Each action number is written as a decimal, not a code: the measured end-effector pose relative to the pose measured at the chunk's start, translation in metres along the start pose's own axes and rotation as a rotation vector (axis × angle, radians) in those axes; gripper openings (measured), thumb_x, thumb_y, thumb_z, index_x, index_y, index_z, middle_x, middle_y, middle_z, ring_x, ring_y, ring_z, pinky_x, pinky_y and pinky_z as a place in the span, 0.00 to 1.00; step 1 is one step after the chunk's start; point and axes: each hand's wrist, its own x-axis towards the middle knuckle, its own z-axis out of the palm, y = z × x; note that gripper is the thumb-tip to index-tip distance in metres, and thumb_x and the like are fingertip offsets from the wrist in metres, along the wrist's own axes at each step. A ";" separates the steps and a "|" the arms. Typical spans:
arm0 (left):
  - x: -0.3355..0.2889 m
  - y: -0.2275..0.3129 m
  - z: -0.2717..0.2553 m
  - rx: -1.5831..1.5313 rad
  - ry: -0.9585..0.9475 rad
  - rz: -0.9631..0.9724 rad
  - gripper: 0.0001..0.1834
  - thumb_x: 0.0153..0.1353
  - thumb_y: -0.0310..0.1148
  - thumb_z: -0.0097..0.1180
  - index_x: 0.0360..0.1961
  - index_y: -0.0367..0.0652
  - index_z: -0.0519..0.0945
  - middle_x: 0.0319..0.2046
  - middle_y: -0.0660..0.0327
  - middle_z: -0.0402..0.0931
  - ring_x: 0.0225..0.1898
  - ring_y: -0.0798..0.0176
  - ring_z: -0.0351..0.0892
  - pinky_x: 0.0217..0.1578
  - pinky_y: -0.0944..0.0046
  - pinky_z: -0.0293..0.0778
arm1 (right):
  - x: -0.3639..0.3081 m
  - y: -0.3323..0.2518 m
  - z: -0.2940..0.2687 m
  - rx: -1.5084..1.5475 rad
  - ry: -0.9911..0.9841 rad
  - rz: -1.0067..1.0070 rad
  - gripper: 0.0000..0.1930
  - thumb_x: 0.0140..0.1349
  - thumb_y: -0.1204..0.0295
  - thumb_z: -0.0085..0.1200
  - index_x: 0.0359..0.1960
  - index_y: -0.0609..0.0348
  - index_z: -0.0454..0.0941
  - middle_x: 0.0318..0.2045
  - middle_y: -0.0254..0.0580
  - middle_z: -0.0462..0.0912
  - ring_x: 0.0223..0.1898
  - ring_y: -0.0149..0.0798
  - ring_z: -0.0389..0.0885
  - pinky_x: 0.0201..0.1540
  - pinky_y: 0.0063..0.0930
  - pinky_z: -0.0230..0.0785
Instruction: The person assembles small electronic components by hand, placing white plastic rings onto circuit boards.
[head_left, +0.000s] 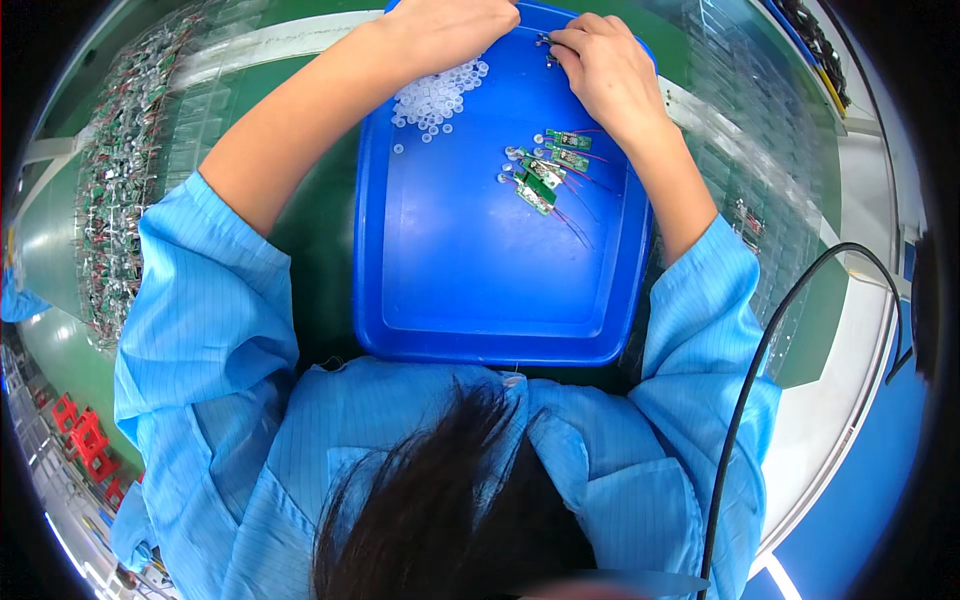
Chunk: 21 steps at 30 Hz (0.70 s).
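A blue plastic tray (470,290) lies in front of me on the green bench. Both hands work together at its far edge. My right hand (605,65) pinches a small dark part with thin wires (545,42) between its fingertips. My left hand (450,30) is closed right beside it, fingertips meeting the same spot; what it holds is hidden. A heap of small white plastic rings (438,97) lies under my left wrist. Several little green circuit boards with red wires (545,170) lie in the tray below my right hand.
A mass of wired green boards (125,170) is piled on the bench at the left. Clear plastic trays (740,140) cover the bench at the right. A black cable (770,330) curves past my right sleeve. Red objects (85,435) sit at the lower left.
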 end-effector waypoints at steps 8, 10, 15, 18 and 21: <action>-0.015 0.047 -0.045 -0.694 0.114 -0.562 0.07 0.60 0.27 0.58 0.35 0.35 0.85 0.30 0.50 0.82 0.30 0.53 0.83 0.33 0.58 0.78 | -0.008 -0.007 -0.034 0.370 -0.087 0.295 0.09 0.66 0.71 0.63 0.46 0.57 0.86 0.38 0.40 0.90 0.42 0.36 0.88 0.48 0.30 0.78; -0.018 0.056 -0.047 -1.025 -0.119 -0.775 0.12 0.65 0.27 0.57 0.44 0.34 0.87 0.30 0.53 0.85 0.27 0.67 0.81 0.32 0.66 0.77 | -0.018 -0.010 -0.041 0.608 -0.107 0.360 0.11 0.66 0.70 0.64 0.48 0.58 0.86 0.38 0.36 0.90 0.42 0.32 0.87 0.47 0.27 0.77; -0.039 0.054 0.004 -1.713 0.046 -0.950 0.10 0.65 0.29 0.62 0.42 0.34 0.88 0.33 0.57 0.86 0.32 0.67 0.84 0.37 0.67 0.80 | -0.021 -0.023 -0.046 0.787 -0.161 0.403 0.11 0.65 0.70 0.66 0.46 0.59 0.88 0.39 0.31 0.89 0.41 0.26 0.84 0.45 0.24 0.75; -0.036 0.062 -0.006 -1.816 0.072 -0.968 0.09 0.65 0.28 0.64 0.41 0.34 0.88 0.33 0.60 0.86 0.31 0.67 0.83 0.37 0.69 0.80 | -0.022 -0.038 -0.049 0.458 -0.041 0.196 0.10 0.62 0.70 0.67 0.44 0.59 0.88 0.36 0.31 0.89 0.37 0.27 0.82 0.43 0.25 0.76; -0.035 0.068 -0.018 -1.780 0.107 -0.990 0.07 0.63 0.26 0.64 0.39 0.34 0.88 0.28 0.65 0.84 0.25 0.73 0.78 0.31 0.73 0.75 | -0.021 -0.047 -0.057 0.258 0.069 -0.015 0.08 0.61 0.70 0.66 0.40 0.59 0.87 0.34 0.32 0.88 0.34 0.29 0.80 0.42 0.26 0.75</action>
